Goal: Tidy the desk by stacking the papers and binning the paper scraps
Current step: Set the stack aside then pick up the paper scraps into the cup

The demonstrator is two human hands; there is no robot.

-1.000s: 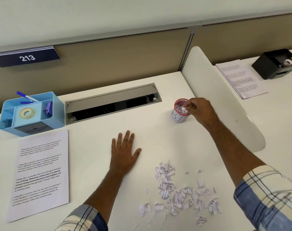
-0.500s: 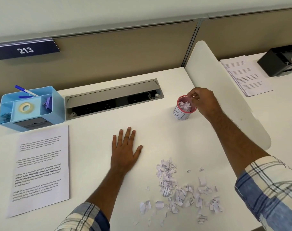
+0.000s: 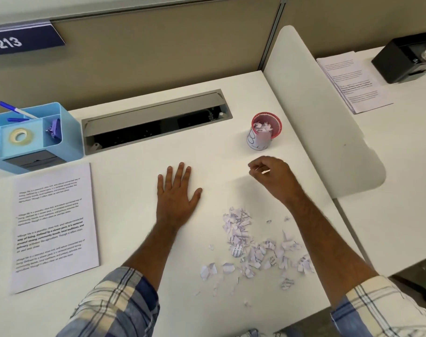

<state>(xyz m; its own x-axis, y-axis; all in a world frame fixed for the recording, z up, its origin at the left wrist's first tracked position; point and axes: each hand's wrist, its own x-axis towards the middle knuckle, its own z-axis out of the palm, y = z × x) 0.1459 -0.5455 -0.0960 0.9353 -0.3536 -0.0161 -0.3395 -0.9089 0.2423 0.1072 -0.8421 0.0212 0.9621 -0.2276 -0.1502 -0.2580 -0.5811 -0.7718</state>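
Between the small red-rimmed bin cup (image 3: 266,130) and torn white paper scraps (image 3: 253,246) on the white desk (image 3: 134,239), I would have my loosely curled, empty right hand (image 3: 270,176) pinch modest clusters, left hand (image 3: 176,190) flat, fingers spread, bracing.

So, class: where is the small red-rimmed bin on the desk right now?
In the head view, the bin stands upright at the desk's far right, between the cable tray and the white divider, just beyond the right hand.
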